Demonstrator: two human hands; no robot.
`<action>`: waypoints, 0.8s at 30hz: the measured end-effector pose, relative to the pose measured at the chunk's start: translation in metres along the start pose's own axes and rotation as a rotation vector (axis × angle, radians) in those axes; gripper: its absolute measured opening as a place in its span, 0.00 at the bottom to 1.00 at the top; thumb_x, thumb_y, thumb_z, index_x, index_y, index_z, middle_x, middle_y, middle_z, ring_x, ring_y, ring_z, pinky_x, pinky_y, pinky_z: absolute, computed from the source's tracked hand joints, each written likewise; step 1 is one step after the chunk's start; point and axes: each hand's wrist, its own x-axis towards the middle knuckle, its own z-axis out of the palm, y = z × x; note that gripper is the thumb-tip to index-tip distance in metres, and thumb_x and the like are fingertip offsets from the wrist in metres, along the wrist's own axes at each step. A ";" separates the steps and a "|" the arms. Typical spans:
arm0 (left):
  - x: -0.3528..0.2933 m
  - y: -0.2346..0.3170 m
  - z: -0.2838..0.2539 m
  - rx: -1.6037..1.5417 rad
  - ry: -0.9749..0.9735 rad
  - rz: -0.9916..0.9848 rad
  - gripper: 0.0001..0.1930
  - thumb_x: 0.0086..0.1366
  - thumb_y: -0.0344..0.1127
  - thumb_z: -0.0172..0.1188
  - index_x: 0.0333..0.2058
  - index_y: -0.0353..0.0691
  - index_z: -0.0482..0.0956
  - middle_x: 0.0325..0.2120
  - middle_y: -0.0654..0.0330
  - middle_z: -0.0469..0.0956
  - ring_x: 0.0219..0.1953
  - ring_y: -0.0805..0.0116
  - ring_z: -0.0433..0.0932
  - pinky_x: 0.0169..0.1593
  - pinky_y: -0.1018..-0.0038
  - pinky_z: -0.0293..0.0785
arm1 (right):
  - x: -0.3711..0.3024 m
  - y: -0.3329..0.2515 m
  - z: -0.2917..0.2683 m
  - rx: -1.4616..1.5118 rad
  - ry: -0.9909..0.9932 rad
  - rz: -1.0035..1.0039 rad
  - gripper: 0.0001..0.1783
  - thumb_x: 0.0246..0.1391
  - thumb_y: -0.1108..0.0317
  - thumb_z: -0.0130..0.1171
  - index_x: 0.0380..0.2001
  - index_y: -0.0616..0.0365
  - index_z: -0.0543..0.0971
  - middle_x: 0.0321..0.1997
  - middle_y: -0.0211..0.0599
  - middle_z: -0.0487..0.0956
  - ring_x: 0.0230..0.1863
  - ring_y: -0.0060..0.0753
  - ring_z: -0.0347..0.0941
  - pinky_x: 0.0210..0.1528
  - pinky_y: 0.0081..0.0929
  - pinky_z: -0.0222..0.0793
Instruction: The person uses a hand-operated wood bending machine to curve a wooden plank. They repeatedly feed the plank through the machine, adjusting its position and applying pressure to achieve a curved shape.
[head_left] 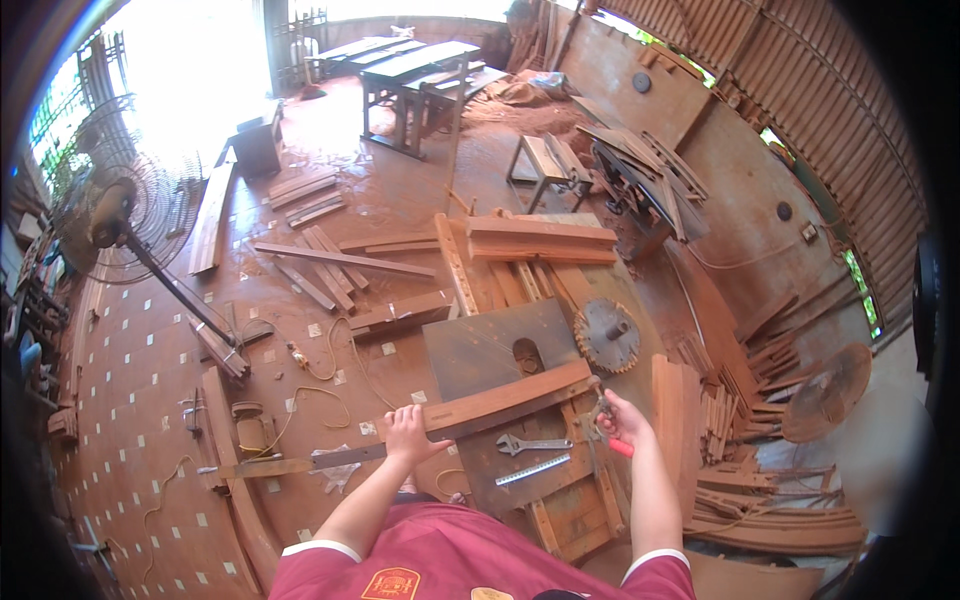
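Note:
A reddish wooden board lies slantwise over a dark metal saw table. My left hand grips its left end, fingers over the top and thumb stretched to the right. At the board's right end, my right hand is closed round a metal tool with a red handle; its exact kind is unclear. On the near side of the board lie an adjustable wrench and a white ruler. A toothed circular saw blade rests flat beyond my right hand.
A long narrow bar extends left from my left hand. Thick timber sits at the table's far side, and another piece stands right of my right arm. A fan is at the left. Cords and wood strips lie on the floor.

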 end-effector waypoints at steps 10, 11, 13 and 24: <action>-0.005 -0.007 0.005 0.022 -0.055 -0.009 0.56 0.44 0.79 0.71 0.58 0.36 0.73 0.52 0.53 0.76 0.59 0.57 0.73 0.66 0.55 0.60 | 0.006 0.013 -0.009 0.074 -0.010 -0.115 0.30 0.66 0.41 0.61 0.17 0.50 0.76 0.11 0.23 0.65 0.12 0.22 0.56 0.18 0.24 0.47; -0.006 -0.007 0.003 0.013 -0.032 -0.003 0.55 0.44 0.79 0.71 0.58 0.36 0.73 0.51 0.53 0.76 0.58 0.57 0.73 0.65 0.56 0.60 | 0.006 0.011 -0.006 0.045 0.023 -0.131 0.31 0.67 0.40 0.60 0.16 0.50 0.75 0.11 0.23 0.65 0.12 0.23 0.55 0.18 0.25 0.47; -0.008 -0.008 0.000 -0.005 0.009 0.019 0.55 0.43 0.79 0.71 0.56 0.37 0.73 0.49 0.53 0.76 0.57 0.57 0.74 0.64 0.56 0.61 | 0.004 0.008 -0.005 -0.015 0.067 -0.135 0.32 0.66 0.39 0.61 0.16 0.51 0.76 0.11 0.23 0.66 0.12 0.23 0.56 0.18 0.25 0.48; -0.012 -0.011 0.001 0.006 -0.019 0.017 0.58 0.46 0.80 0.68 0.61 0.33 0.71 0.54 0.52 0.76 0.60 0.55 0.73 0.67 0.53 0.59 | 0.005 0.012 -0.001 -0.096 0.142 -0.225 0.32 0.65 0.40 0.64 0.18 0.55 0.79 0.13 0.24 0.69 0.11 0.19 0.58 0.15 0.21 0.48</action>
